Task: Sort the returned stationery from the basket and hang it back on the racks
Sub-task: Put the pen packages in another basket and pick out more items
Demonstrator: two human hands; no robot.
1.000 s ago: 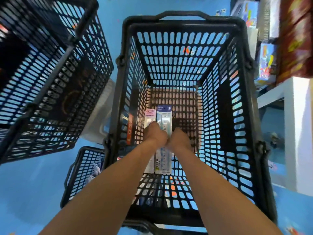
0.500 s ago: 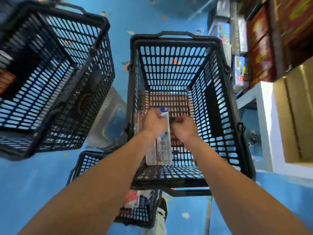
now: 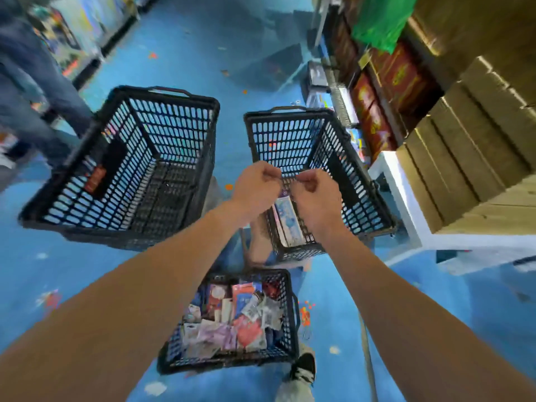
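Two-handed, hauled packs [image 3: 285, 216] up from right basket [image 3: 293, 137], tops pinched by left hand [image 3: 255, 184] and right hand [image 3: 314, 194]; racks next, probably.

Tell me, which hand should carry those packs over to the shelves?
Probably the right hand. Both it and the left hand pinch the packs at the top, but the shelves stand on the right side, so it has the shorter reach.

Speckled blue floor [image 3: 185, 50] under me, my black shoe [image 3: 304, 368], cardboard boxes [image 3: 464, 146] stacked on my right, green bag [image 3: 383, 21] above red boxes [image 3: 397, 74]
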